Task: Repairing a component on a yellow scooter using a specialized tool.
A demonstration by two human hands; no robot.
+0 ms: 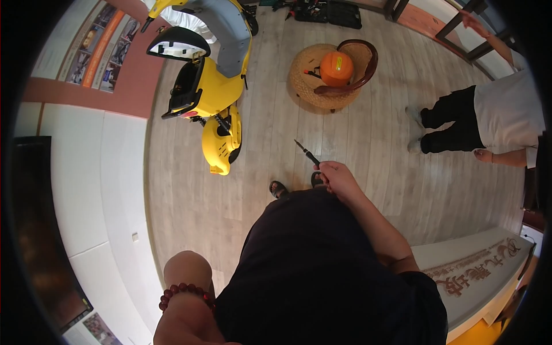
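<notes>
My right hand (336,178) grips a slim screwdriver (311,156) with a dark handle, its metal tip pointing forward and left over the wooden floor (270,121). My left hand (187,267) is low at the left, past a wrist with a red bead bracelet; its fingers are hidden. Ahead on the left stands a yellow scooter (215,95) with a dark storage compartment raised open. My sandaled feet (278,188) show below the screwdriver, at the edge of my dark clothing.
An orange helmet (336,72) rests on a woven chair (310,98). A black tool case (342,16) lies at the back. A person (500,109) in white top and black trousers stands right. White cabinets (80,190) line the left; a signboard (431,256) is lower right.
</notes>
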